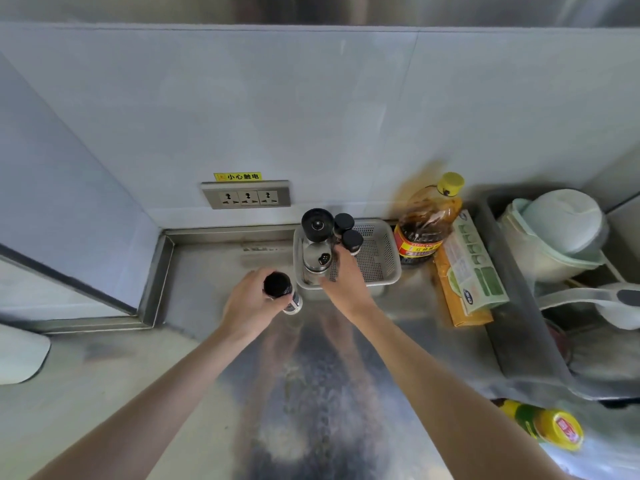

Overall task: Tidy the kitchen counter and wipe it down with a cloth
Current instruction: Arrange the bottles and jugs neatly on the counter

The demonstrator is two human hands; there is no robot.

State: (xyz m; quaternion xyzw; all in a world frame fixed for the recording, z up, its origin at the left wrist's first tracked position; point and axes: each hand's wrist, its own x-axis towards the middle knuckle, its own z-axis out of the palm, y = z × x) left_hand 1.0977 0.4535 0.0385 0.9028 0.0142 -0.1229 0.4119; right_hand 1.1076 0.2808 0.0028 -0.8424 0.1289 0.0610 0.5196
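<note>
On the steel worktop [214, 268], the left hand [249, 306] is clamped around a dark-capped spice jar [281, 291]. At its two o'clock, the right hand [343, 275] pinches another jar [352, 241] inside the grey basket [381, 268]. Tidying underway; next, likely lift the left jar in. No cloth visible.

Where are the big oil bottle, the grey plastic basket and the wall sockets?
Amber oil bottle with yellow cap [424, 221]: head view, on its shoulder.
Grey perforated plastic basket [379, 258]: head view, on its bare mesh floor.
Grey triple wall socket panel [246, 196]: head view, on the middle socket.

Steel counter [214, 368]: basket [384, 268], oil bottle [426, 226], boxes [467, 271].
</note>
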